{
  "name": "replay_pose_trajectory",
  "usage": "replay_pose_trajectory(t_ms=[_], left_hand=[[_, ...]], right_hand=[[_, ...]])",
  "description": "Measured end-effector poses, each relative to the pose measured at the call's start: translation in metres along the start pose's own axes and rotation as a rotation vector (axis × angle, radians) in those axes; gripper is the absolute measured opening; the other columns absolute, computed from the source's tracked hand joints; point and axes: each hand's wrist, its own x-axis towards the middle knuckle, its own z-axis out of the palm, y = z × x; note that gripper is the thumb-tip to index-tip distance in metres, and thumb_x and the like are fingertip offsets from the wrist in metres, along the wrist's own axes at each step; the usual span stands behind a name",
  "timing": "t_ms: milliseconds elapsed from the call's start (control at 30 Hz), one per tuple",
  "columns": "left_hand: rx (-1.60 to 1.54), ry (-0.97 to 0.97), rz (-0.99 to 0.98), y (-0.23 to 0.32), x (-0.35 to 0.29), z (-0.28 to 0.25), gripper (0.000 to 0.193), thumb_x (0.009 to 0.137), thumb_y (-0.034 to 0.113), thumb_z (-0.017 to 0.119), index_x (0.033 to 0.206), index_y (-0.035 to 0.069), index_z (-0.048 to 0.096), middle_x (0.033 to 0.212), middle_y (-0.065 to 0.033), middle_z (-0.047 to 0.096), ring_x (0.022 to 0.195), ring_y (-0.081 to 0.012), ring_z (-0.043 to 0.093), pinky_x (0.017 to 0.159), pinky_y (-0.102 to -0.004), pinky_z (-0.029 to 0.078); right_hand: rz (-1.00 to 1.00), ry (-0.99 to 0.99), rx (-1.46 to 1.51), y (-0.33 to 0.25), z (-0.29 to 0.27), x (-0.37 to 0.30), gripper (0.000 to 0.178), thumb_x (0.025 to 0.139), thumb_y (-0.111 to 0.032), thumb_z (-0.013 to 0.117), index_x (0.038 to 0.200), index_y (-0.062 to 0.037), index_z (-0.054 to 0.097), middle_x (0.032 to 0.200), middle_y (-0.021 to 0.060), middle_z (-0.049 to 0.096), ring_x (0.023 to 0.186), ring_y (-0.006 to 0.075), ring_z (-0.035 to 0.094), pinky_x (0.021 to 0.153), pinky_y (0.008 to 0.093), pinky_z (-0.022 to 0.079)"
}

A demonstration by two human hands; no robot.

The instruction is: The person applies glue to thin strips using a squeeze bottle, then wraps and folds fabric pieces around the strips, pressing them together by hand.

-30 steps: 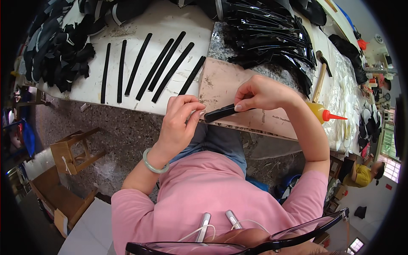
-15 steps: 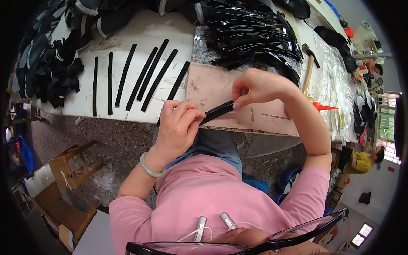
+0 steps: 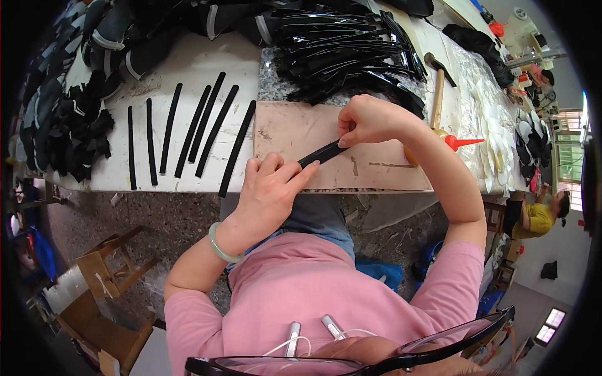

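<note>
A narrow black strip (image 3: 321,155) slants over the pale board, held between my two hands. My left hand (image 3: 271,193), with a pale green bangle at its wrist, grips the strip's lower left end; its fingertips press on the strip and cover that end. At the upper right end, my right hand (image 3: 365,120) pinches the strip between thumb and curled fingers. Several similar black strips lie side by side on the white table to the left, the nearest strip (image 3: 237,149) beside the board.
Beneath my hands is the pale board (image 3: 389,172) at the table's front edge. Behind it lies a heap of glossy black strips (image 3: 351,53). A hammer (image 3: 438,94) and a red-tipped nozzle (image 3: 464,143) are at right. Dark pieces (image 3: 69,119) pile up at left. A person (image 3: 539,216) is at far right.
My left hand's fingers have shifted and stretched further along the strip toward my right hand. Both hands still hold the strip. The whole view has moved slightly.
</note>
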Motion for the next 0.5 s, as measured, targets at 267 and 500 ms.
replay_pose_trajectory(t_ms=[267,500], left_hand=[[0.124,-0.11,0.083,-0.001,0.015,-0.002,0.035,0.077,0.007,0.059,0.112,0.011,0.065,0.083,0.0003,0.053,0.081,-0.0182,0.047,0.071,-0.0332,0.032],[-0.12,-0.021,0.045,-0.008,0.028,0.006,0.027,0.077,0.011,0.068,0.103,0.005,0.064,0.09,-0.0041,0.056,0.087,-0.0242,0.05,0.074,-0.0359,0.039]], right_hand=[[0.102,0.158,-0.402,-0.001,0.004,-0.007,0.027,0.068,-0.027,0.077,0.077,-0.005,0.065,0.074,0.0107,0.066,0.075,0.0291,0.065,0.067,0.0367,0.05],[-0.068,0.744,-0.362,0.029,0.037,-0.027,0.016,0.073,-0.015,0.07,0.084,-0.0072,0.061,0.084,0.0076,0.061,0.084,0.0279,0.061,0.071,0.0381,0.049]])
